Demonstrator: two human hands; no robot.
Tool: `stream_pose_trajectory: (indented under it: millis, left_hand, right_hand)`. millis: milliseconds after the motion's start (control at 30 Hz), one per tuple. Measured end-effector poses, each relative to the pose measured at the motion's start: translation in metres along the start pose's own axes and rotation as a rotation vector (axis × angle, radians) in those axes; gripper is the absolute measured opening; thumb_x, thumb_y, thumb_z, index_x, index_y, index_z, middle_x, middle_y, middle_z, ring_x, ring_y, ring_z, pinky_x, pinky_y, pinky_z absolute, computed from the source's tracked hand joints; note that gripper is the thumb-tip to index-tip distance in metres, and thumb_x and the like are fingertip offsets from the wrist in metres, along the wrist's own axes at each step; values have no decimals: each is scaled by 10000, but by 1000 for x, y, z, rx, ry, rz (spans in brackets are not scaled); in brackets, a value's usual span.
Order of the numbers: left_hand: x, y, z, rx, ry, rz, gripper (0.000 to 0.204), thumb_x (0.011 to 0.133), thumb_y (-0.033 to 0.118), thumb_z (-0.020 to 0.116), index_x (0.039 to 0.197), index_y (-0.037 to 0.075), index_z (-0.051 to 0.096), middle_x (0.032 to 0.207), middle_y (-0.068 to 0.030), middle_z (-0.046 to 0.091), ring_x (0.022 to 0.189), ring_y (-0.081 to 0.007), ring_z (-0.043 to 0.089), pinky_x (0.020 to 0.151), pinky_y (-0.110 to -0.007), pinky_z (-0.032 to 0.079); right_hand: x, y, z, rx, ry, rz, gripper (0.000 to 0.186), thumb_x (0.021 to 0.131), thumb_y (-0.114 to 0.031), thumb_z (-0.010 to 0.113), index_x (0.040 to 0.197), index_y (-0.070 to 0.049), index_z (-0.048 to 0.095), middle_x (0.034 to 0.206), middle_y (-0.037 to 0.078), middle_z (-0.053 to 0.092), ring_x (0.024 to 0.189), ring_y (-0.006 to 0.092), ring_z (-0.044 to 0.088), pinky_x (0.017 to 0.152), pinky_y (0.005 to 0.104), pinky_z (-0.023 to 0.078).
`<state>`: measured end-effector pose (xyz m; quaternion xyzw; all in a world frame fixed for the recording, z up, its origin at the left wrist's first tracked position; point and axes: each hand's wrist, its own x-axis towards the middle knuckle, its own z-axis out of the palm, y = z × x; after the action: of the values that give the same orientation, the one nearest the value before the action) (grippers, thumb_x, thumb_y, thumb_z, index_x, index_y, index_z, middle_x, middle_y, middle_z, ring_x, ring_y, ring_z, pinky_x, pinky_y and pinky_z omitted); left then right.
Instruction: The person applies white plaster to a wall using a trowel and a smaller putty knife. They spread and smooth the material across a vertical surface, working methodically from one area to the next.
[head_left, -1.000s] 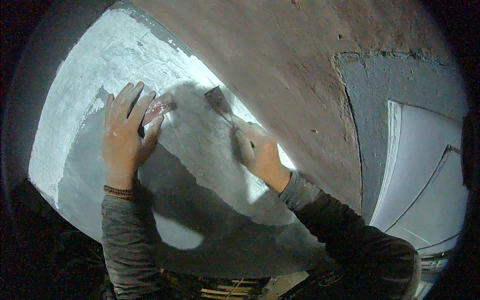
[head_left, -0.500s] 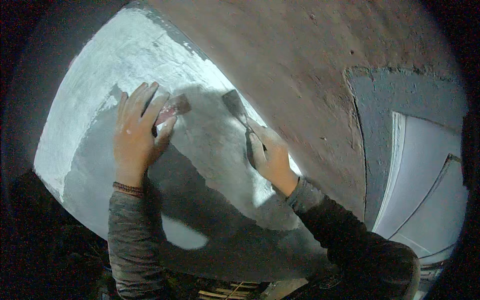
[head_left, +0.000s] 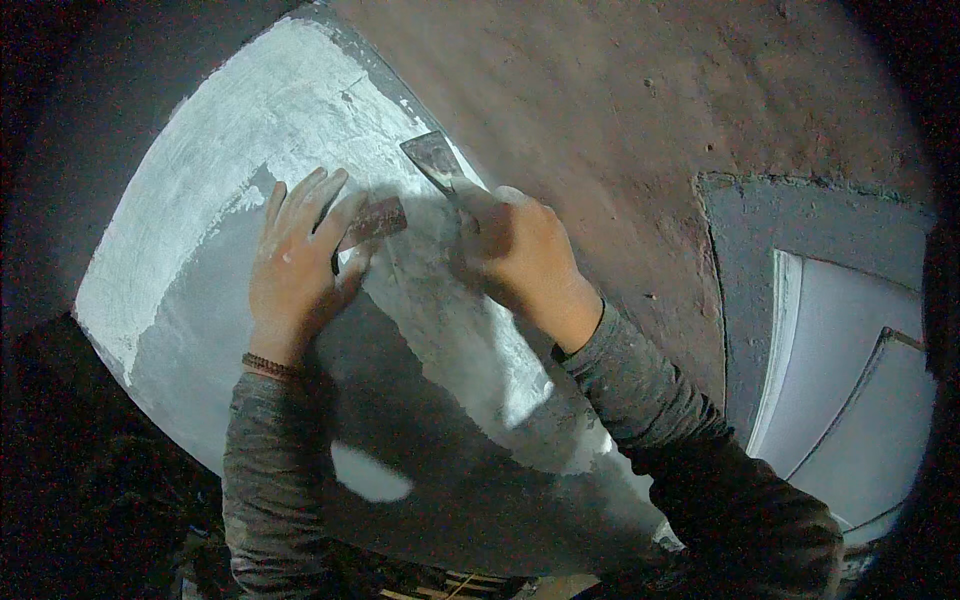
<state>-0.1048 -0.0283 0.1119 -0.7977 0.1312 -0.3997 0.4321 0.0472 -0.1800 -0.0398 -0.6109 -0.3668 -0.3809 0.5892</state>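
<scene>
My right hand [head_left: 530, 262] is closed round the handle of a putty knife [head_left: 433, 161]. Its flat grey blade points up and left, close to the edge where the pale surface meets the brown wall. Between the thumb and forefinger of my left hand [head_left: 298, 255] sits a flat, reddish-brown rectangular piece [head_left: 376, 222], its exact kind unclear; the other fingers stretch upward. Both hands are over a grey panel-like surface [head_left: 215, 325], with a rough white coat [head_left: 240, 115] along its upper and left sides. A paler grey smeared band [head_left: 430, 335] runs below the knife.
A rough brown wall [head_left: 620, 130] borders the work surface on the right. Farther right, a grey-framed recess [head_left: 745, 230] surrounds pale white panels [head_left: 835, 330]. Slatted wooden pieces [head_left: 465, 583] show at the bottom, and dark, indistinct clutter lies at the lower left.
My right hand has moved up and left with the putty knife, its wrist turned so the back of the hand shows. My left hand and its piece have shifted slightly right.
</scene>
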Motion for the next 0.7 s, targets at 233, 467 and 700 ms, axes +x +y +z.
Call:
stream_pose_trajectory:
  millis: [233, 467, 700]
  left_hand:
    - [-1, -2, -1, 1, -25, 1, 540, 841, 220, 704, 1366, 141, 606, 1510, -107, 520, 1445, -349, 439, 1248, -557, 270]
    - [0, 0, 0, -8, 14, -22, 473, 914, 323, 700, 1351, 158, 628, 1487, -86, 546, 1437, -327, 451, 1252, -540, 269]
    - [-3, 0, 0, -63, 76, -22, 449, 919, 338, 719, 1314, 133, 656, 1457, -75, 575, 1398, -315, 502, 1240, -527, 297]
  right_hand:
    - [-2, -10, -11, -135, -111, 71, 514, 779, -238, 716, 1278, -125, 669, 888, 230, 636, 816, 453, 646, 710, 527, 518]
    - [2, -15, -15, -224, -42, 1, 377, 821, -214, 692, 1182, -103, 694, 831, 219, 642, 806, 452, 653, 714, 547, 515]
    - [21, -23, -10, -263, -3, -114, 289, 897, -178, 626, 1163, -88, 693, 841, 227, 654, 818, 433, 667, 721, 549, 525]
